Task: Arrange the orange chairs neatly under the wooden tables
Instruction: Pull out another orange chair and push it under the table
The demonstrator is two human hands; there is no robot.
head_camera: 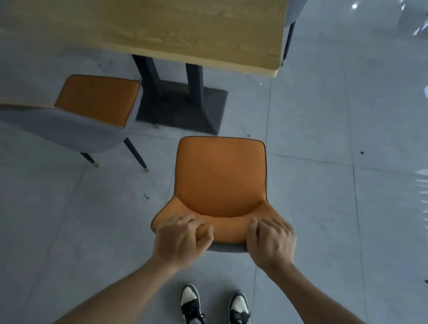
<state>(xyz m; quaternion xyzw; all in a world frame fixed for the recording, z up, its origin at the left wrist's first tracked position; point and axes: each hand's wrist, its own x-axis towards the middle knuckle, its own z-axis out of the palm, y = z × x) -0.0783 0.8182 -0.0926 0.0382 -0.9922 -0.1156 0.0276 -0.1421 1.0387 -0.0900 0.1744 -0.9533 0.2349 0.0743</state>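
My left hand [180, 238] and right hand [270, 238] are both clamped over the backrest top of the orange chair [222, 179], which stands clear of the wooden table [161, 22], just short of its black base [186, 108]. I'd push evenly, straight toward that base, so the seat slides under without twisting.

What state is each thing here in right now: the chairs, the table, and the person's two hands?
Near chair: pulled out, clear of the table, held by its backrest.
Second chair: at the left, seat partly tucked under the table edge.
Table: upright on its dark base.
Left hand: closed on the near chair's backrest top.
Right hand: closed on the same backrest.
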